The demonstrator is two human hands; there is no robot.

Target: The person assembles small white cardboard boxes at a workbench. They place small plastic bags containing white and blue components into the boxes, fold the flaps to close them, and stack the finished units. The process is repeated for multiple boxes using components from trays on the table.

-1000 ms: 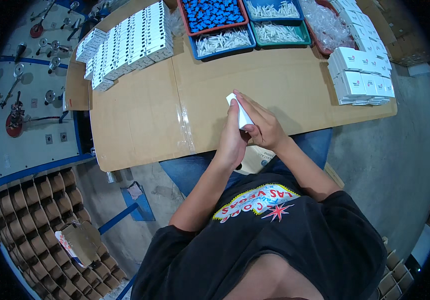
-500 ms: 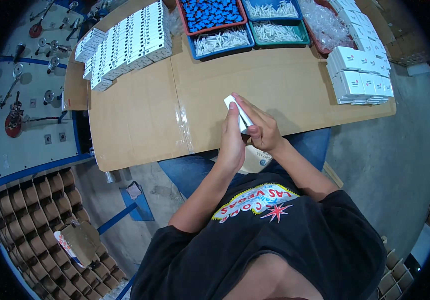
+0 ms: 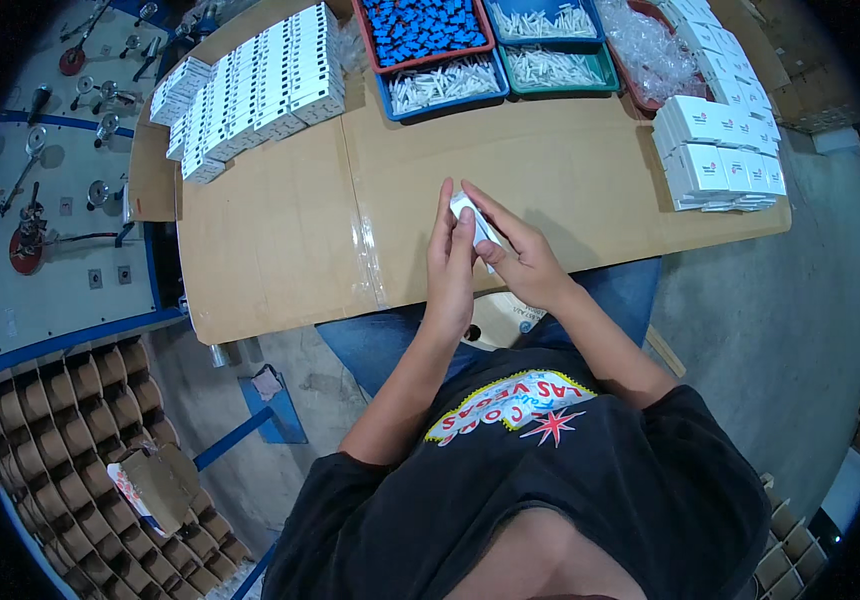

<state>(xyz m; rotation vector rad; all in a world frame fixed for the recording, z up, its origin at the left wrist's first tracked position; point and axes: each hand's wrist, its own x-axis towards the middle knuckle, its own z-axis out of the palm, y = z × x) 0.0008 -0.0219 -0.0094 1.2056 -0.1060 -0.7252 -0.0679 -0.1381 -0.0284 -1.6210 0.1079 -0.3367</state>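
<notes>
A small white box (image 3: 463, 206) stands between my two hands, above the near part of the cardboard-covered table (image 3: 430, 160). My left hand (image 3: 449, 262) presses along its left side, thumb lying over the front. On the right side, my right hand (image 3: 528, 262) closes against it, with the thumb on its lower end. Fingers cover much of the box, so its far side and any contents are hidden.
Stacked white boxes stand at the far left (image 3: 260, 85) and far right (image 3: 720, 160). At the back are a red tray of blue pieces (image 3: 425, 57), trays of white sticks (image 3: 450, 85) and clear plastic bags (image 3: 655, 55). A cardboard divider grid (image 3: 70, 440) lies lower left.
The box has turned more upright between my palms. My left fingers have straightened upward along its side, and my right thumb has moved left across its lower end.
</notes>
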